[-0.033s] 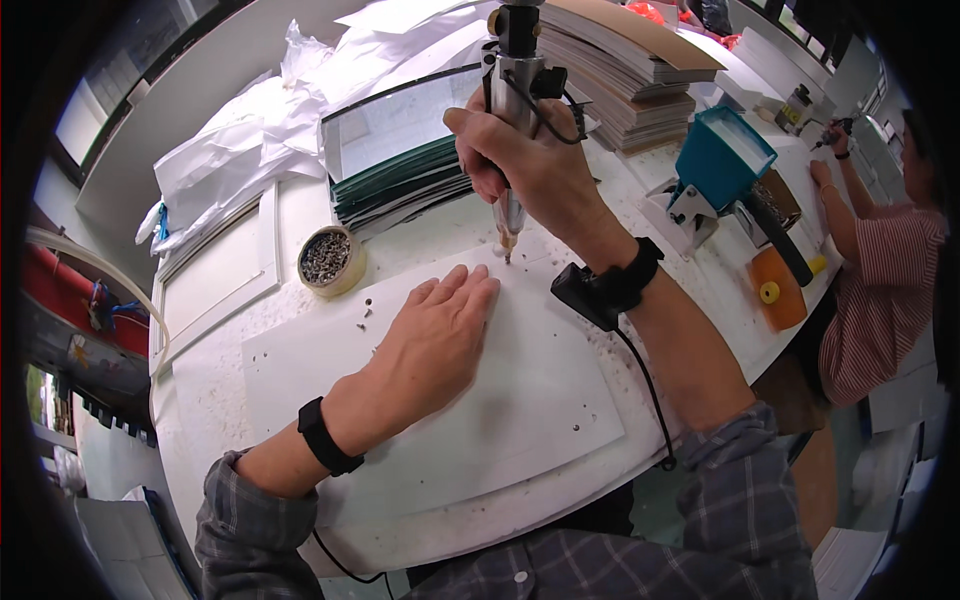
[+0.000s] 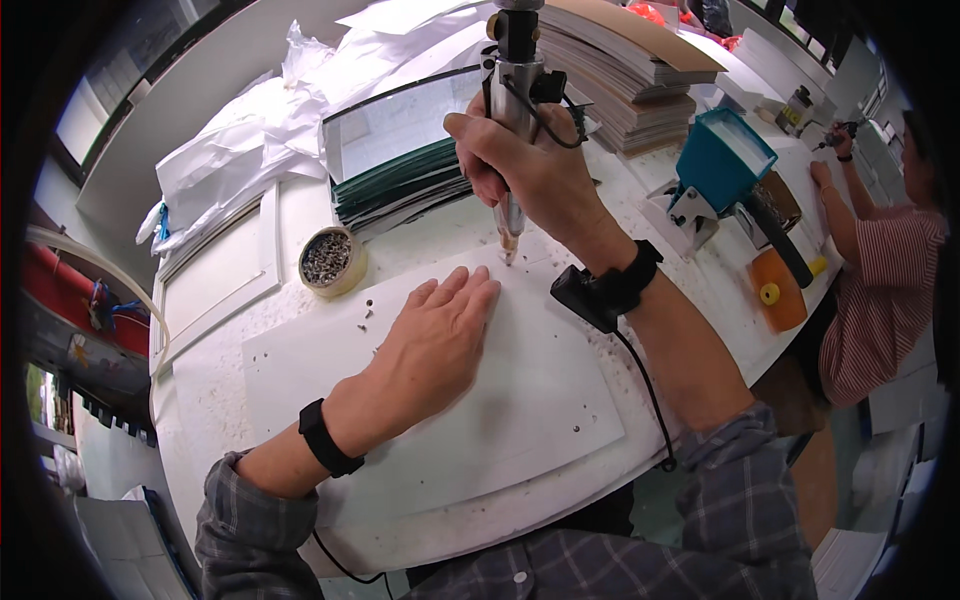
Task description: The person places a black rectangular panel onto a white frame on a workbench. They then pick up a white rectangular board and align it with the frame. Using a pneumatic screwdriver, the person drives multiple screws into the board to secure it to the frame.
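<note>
Gripping the silver driver (image 2: 518,95) at upper centre, your right hand (image 2: 545,170) is pointing it at the white panel (image 2: 520,400); your left hand (image 2: 437,335), released, is lying flat mid-frame.

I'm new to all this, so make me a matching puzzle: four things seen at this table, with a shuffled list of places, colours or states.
1. Left hand
2. Right hand
3. Round tub
4. Bench device

A. Filled with small metal pieces
B. Palm-down on a white panel
C. Teal, with a dark handle
D. Wrapped around a silver tool

Pairs: 1-B, 2-D, 3-A, 4-C
</note>
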Available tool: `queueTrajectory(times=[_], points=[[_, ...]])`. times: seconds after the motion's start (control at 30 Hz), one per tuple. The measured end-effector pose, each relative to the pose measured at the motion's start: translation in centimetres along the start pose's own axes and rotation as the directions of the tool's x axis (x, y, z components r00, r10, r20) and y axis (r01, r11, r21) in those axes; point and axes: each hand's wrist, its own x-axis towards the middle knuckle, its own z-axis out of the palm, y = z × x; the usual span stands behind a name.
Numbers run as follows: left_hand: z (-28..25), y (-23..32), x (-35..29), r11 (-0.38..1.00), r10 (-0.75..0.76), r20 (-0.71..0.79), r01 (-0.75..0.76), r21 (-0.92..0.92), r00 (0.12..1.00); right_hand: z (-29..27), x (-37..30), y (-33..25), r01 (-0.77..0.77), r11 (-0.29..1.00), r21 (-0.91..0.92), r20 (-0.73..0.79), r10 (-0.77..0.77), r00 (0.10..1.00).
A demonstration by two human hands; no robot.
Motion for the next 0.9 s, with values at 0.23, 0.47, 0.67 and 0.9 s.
queueTrajectory(times=[0.23,0.47,0.67,0.9], points=[[-0.6,-0.3,-1.0,0.998,-0.036,-0.038,0.034,-0.059,0.999,0.9,-1.2,-1.6,0.101,0.990,-0.103,-0.048,-0.106,0.993],[-4.5,-5.4,-6.0,0.906,-0.399,-0.213,0.347,-0.243,0.892,-2.0,-2.5,-0.7,0.152,0.988,0.027,-0.115,-0.148,0.982],[-3.5,-5.0,-6.5,0.899,-0.435,-0.203,0.411,-0.147,0.877,-1.6,-2.1,-2.1,0.229,0.973,-0.033,-0.039,-0.230,0.972],[-2.6,-4.7,-5.8,0.935,-0.246,-0.236,0.294,0.198,0.940,-2.5,-4.0,-5.3,0.322,0.947,-0.013,-0.068,-0.322,0.944]])
